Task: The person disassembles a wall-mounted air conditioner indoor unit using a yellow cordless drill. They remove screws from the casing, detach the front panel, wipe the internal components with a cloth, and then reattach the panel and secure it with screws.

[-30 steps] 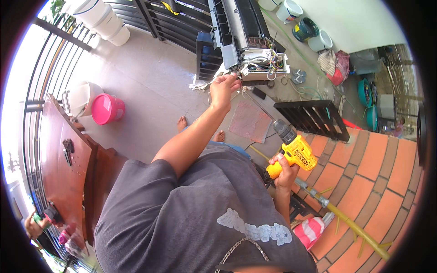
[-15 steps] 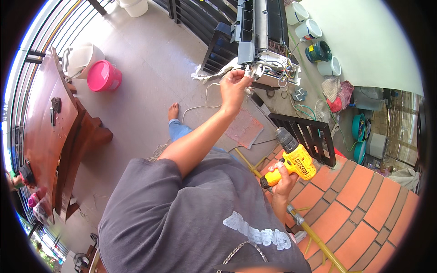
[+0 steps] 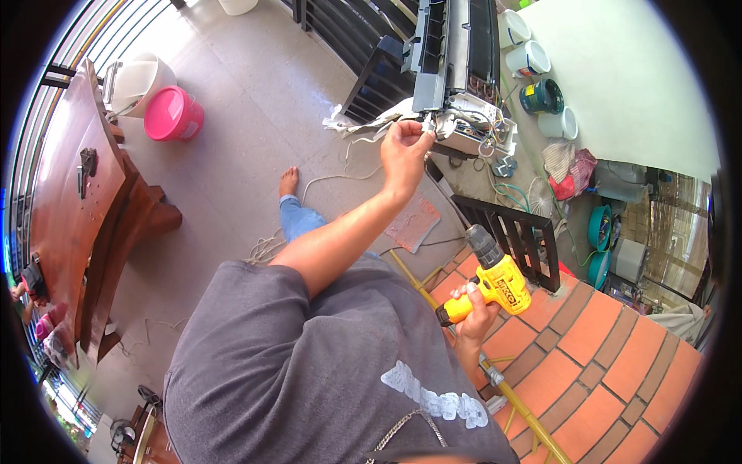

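In my right hand is a yellow and black cordless drill, its black chuck pointing up and away from me. The fingers wrap round its grip. My left hand reaches out to the near end of an opened air conditioner indoor unit, a long dark and white body. There the thumb and fingers pinch a small white part, mostly hidden by the fingertips. Just right of those fingertips, coloured wires show in the unit's white end housing. A whitish cloth hangs beside the unit.
A black slatted gate and a yellow pole stand near my right side, by orange brick paving. Several buckets line the right wall. At left are a wooden table and a pink bucket. Thin cable crosses the floor.
The view has shifted slightly. My left hand still pinches at the unit's end, and the drill stays in my right hand in nearly the same place.
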Tool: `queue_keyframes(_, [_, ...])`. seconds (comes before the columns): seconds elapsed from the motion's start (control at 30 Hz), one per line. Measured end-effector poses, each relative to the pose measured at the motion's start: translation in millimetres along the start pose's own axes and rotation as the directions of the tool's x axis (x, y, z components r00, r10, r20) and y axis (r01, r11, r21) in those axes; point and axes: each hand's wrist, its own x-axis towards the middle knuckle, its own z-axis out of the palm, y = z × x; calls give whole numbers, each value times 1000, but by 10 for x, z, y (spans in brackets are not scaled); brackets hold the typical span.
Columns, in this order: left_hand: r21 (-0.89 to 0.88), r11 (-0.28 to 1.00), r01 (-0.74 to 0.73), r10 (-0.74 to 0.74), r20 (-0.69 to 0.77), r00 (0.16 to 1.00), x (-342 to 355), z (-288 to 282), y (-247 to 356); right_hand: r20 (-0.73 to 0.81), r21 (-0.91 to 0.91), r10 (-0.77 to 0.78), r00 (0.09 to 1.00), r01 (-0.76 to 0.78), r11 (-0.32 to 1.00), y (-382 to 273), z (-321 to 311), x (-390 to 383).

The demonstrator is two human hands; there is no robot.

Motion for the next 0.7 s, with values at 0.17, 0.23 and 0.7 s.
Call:
queue_keyframes(0.17, [-33, 999, 3, -5, -46, 999, -33, 31, 9, -15, -35, -6, 1000, 5, 999, -12, 16, -10])
queue_keyframes(0.23, [-9, 1000, 0, 0, -58, 998, -7, 47, 14, -21, -47, -9, 1000, 8, 999, -15, 15, -17])
queue_keyframes(0.7, [-222, 975, 34, -40, -22, 999, 82, 69, -103, -29, -17, 47, 998, -47, 999, 10, -54, -43])
